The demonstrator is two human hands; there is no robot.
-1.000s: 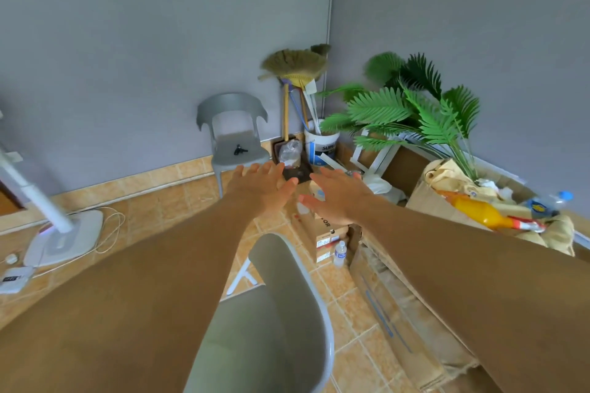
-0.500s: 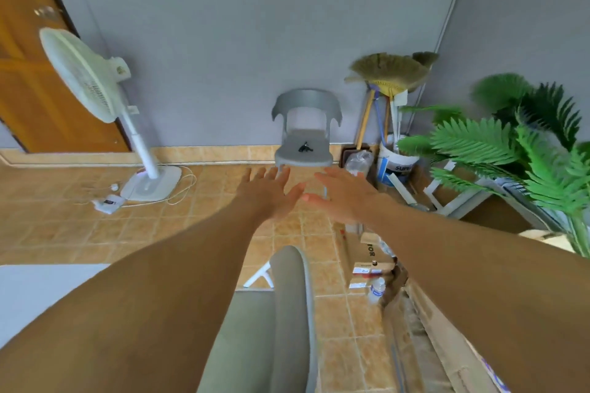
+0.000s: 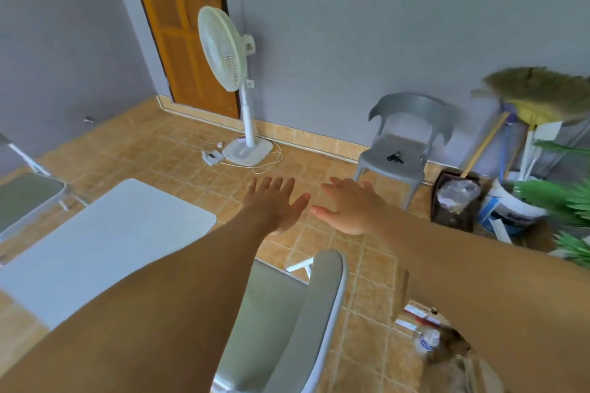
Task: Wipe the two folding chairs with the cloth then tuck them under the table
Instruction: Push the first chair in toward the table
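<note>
Both my arms stretch forward over the floor. My left hand (image 3: 274, 202) and my right hand (image 3: 352, 206) are flat with straight fingers, side by side, holding nothing. Below them stands a folding chair (image 3: 284, 325) with a grey-green seat and backrest, right under my arms. A second folding chair (image 3: 27, 198) shows at the left edge, beyond a white table (image 3: 105, 242). No cloth is in view.
A grey plastic chair (image 3: 404, 150) with a small dark object on its seat stands by the far wall. A white standing fan (image 3: 234, 80) and a wooden door (image 3: 182, 25) are behind. Brooms, a bucket, a green plant and cardboard boxes crowd the right side.
The view has swung to the left: the plant and boxes slid toward the right edge, while the door, fan, white table and second folding chair came into sight. Both hands stay flat and outstretched.
</note>
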